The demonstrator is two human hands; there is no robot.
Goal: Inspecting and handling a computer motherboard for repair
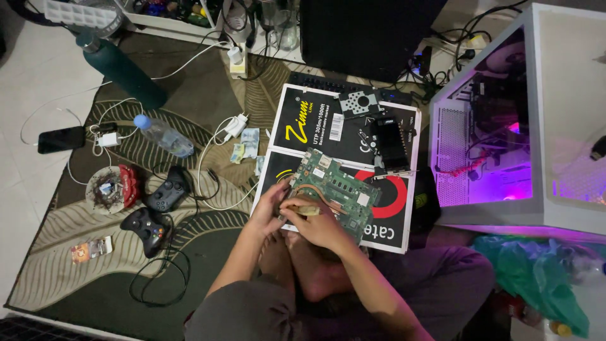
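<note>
Green circuit board (338, 192) lies on black cardboard box (315, 120). Left hand (268, 208) grip closed on board's near-left edge; right hand (312, 218) pinches small tan object (307, 210) just beside.

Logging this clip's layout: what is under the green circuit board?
The green circuit board lies on a black-and-white cardboard box. Both the left hand and right hand cover its near-left corner, so what is beneath that corner cannot be seen.

A patterned rug (76, 252) carries two gamepads (158, 211), a water bottle (163, 136) and a flattened box (344, 126).
</note>
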